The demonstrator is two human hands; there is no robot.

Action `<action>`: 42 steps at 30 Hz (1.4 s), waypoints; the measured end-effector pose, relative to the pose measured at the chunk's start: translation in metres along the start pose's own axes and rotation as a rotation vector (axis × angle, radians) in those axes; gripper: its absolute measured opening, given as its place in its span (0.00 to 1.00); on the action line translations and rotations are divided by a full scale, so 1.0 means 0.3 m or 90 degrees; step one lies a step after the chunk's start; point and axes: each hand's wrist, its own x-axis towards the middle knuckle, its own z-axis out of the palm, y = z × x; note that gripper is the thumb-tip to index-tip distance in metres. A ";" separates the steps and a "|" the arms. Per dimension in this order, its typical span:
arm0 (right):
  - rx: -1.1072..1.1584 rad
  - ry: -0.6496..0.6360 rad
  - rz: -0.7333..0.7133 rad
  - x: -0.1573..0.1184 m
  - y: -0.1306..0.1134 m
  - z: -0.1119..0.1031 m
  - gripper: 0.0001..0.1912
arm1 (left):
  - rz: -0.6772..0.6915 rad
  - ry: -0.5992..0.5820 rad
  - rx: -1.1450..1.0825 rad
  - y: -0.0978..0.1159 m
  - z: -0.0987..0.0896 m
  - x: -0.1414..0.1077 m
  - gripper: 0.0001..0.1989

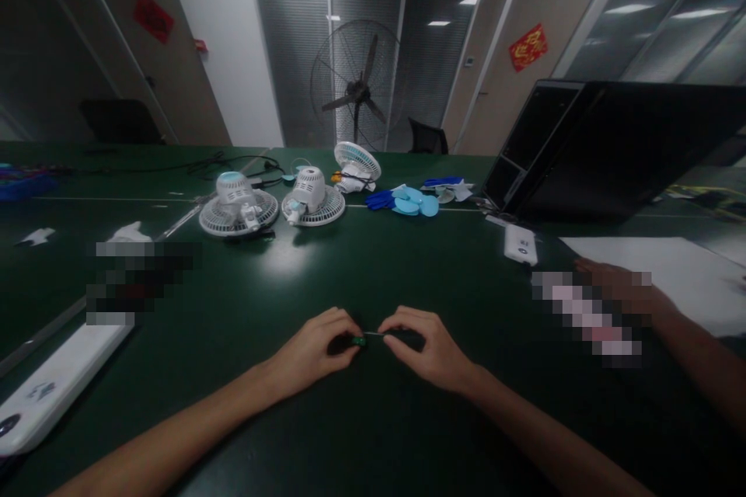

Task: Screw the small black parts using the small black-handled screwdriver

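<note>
Work sits mid-width on the dark green table (pixel 373 272), well back from the far edge; near edge is out of my sight. Left hand (pixel 323 345): thumb and forefinger close on a small green piece (pixel 359 341), only a sliver of it showing. Right hand (pixel 428 349): fingertips pinch one end of a thin metal rod (pixel 374 334), which spans the gap between the hands. Can't tell if rod and green piece are joined or just touching. Both wrists low, parts just above the surface or resting on it, hard to say which. Handling, my read: both near weightless, so finger pads only, no palm. Rod looks stiff along its length but thin enough to bend if levered sideways; smooth metal, probably slick, likely to roll or spin in the pinch. Hold it close to the end, keep the pull or push in line. Green piece looks hard; grip it by its sides, steady pressure, since a hard squeeze could pop it loose. Dropped on this green top, it'd be tough to spot. Fan heads (pixel 313 198) and light blue blades (pixel 416 202) lie toward the far edge, well apart from the hands. A co-worker's hand (pixel 618 287) is off to the right, by a white sheet (pixel 693 272).
</note>
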 end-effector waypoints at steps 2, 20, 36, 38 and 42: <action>-0.014 -0.017 -0.003 -0.003 0.001 -0.001 0.06 | -0.008 0.002 -0.004 0.003 -0.003 0.001 0.08; -0.123 -0.020 0.022 -0.007 0.007 0.018 0.06 | -0.038 0.054 0.045 -0.017 0.014 -0.006 0.08; -0.098 0.063 0.092 0.004 0.033 0.016 0.07 | 0.103 -0.009 0.148 0.038 0.004 -0.031 0.12; -0.096 0.064 0.093 0.003 0.028 0.014 0.07 | 0.125 -0.033 0.179 0.023 -0.001 -0.036 0.13; -0.083 0.057 0.091 0.003 0.026 0.012 0.07 | 0.168 -0.078 0.230 -0.045 -0.062 -0.058 0.16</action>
